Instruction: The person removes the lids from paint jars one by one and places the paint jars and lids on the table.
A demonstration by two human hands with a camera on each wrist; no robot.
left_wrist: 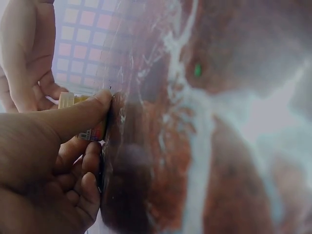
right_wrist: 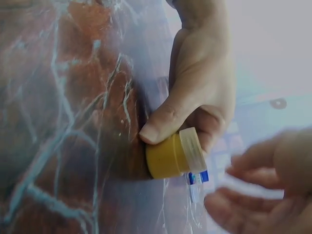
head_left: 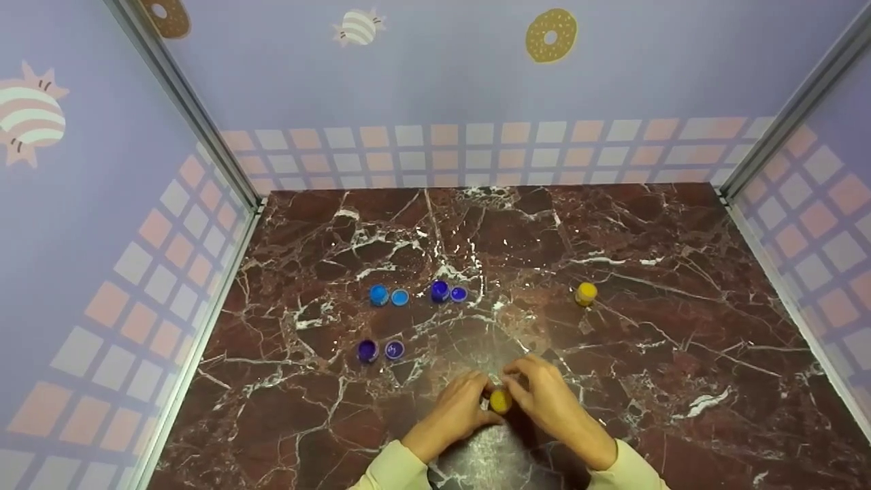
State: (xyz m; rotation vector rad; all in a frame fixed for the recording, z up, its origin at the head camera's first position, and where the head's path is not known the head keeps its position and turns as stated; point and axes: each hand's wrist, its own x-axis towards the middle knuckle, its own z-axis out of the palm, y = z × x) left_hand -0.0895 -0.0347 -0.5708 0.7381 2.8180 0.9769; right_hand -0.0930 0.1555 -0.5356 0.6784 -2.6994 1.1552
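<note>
My left hand [head_left: 463, 403] holds a small yellow paint jar [right_wrist: 166, 156] upright on the table near its front edge, thumb on one side and fingers on the other. Its pale, see-through lid [right_wrist: 192, 149] is on. In the left wrist view the thumb of the left hand [left_wrist: 53, 131] lies across the jar's labelled side. Just right of the jar is my right hand [head_left: 546, 393], its fingers loosely bent. The right wrist view shows a gap between the right hand [right_wrist: 263, 180] and the lid.
Farther back stand uncapped jars, light blue [head_left: 378, 295], dark blue [head_left: 440, 291] and purple [head_left: 367, 351]. Beside each lies its lid: light blue [head_left: 400, 297], dark blue [head_left: 458, 294], purple [head_left: 395, 350]. Another yellow jar [head_left: 586, 294] stands to the right. Walls enclose the marbled table [head_left: 667, 354].
</note>
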